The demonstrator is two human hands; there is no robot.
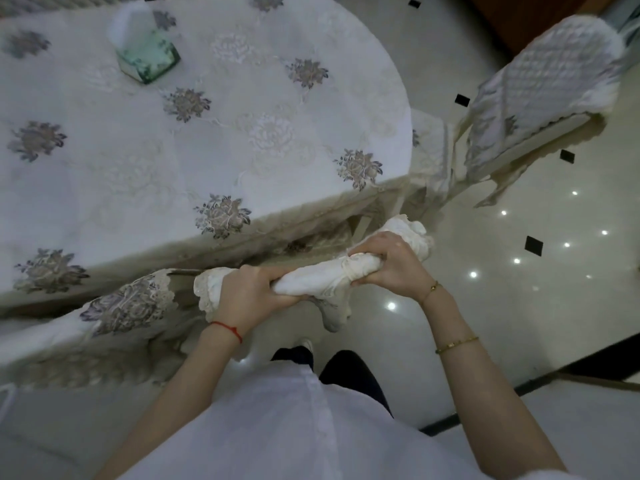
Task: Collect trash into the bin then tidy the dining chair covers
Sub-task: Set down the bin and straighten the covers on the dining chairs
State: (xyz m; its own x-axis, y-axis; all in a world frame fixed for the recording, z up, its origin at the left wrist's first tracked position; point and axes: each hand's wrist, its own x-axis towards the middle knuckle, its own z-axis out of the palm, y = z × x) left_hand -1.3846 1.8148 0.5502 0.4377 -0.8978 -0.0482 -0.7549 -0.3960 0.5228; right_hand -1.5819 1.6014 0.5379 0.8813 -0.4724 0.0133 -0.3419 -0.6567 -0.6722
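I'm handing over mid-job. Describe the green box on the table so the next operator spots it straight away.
Start from the big round table under its white cloth with grey embroidered flowers. Look to the far left part of the tabletop: the tissue box stands there alone. It is the only green, hard-edged thing on the cloth, with a white tissue sticking up from its top.

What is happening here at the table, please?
A person stands beside the dining table and holds a bunched white cloth, probably a chair cover, with both hands. The left hand grips one end and the right hand grips the other. A tissue box stands on the flowered tablecloth, and a chair with a quilted cover stands at upper right. No bin is visible.
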